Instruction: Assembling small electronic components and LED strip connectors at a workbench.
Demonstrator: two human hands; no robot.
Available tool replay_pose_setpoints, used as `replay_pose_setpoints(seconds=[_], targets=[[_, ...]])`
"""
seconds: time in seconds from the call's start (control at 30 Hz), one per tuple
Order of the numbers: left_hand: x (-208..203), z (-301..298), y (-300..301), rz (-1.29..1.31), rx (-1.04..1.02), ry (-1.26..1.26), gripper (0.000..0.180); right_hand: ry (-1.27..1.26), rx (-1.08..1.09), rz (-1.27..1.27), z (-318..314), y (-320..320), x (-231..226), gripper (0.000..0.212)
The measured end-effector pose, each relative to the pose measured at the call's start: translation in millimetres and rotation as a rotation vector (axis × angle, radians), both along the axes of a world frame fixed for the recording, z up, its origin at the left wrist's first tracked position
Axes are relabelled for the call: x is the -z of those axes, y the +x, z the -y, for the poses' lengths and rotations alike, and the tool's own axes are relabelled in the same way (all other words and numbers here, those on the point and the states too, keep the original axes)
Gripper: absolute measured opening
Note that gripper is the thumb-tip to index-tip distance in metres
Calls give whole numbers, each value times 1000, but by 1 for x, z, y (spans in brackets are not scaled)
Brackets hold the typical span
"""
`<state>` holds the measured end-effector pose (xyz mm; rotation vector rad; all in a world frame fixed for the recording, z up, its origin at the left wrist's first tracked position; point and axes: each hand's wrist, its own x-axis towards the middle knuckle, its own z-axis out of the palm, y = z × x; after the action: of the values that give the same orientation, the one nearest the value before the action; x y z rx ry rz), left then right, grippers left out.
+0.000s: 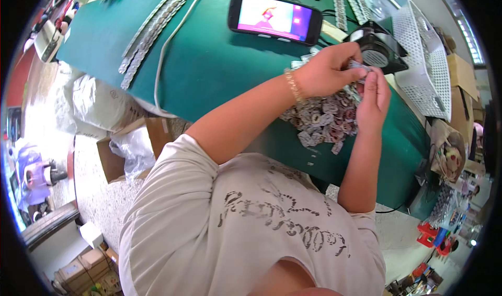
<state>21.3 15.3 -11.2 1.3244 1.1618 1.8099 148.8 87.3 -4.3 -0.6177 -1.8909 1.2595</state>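
Note:
Both hands meet above a heap of small greyish-white pieces (320, 119) on the green table. My left hand (325, 72), with a bracelet at its wrist, is closed, thumb and fingers pinching a small silvery-white piece (356, 65). From the other side my right hand (374, 93) closes on the same piece with its thumb and fingertips. The piece is partly hidden by the fingers, and its exact kind cannot be made out. Some pieces in the heap show reddish-brown marks; a few tiny scraps lie at its near edge.
Beyond the hands stand a small black fan (374, 55) and a white perforated basket (426, 60). A phone (275, 19) with a lit screen is propped at the far side. Long jagged metal strips (151, 34) and a white cable (166, 50) lie left. A cardboard box (159, 131) is on the floor.

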Motion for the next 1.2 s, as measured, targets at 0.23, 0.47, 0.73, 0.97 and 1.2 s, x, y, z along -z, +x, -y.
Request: replay_pose_setpoints(seconds=[0.23, 0.47, 0.73, 0.97, 1.2], targets=[[14, -2, -1, 265, 232, -5, 12, -44, 2, -66, -5, 7, 2, 20], [9, 0, 0, 395, 352, -70, 14, -435, -70, -330, -4, 4, 8, 16], [0, 5, 3, 415, 364, -103, 17, -532, -140, -387, 0, 4, 0, 15], [3, 4, 5, 505, 386, -107, 14, -551, -286, -451, -3, 5, 5, 16], [5, 1, 2, 174, 191, -66, 13, -420, -123, -302, -9, 9, 6, 19]])
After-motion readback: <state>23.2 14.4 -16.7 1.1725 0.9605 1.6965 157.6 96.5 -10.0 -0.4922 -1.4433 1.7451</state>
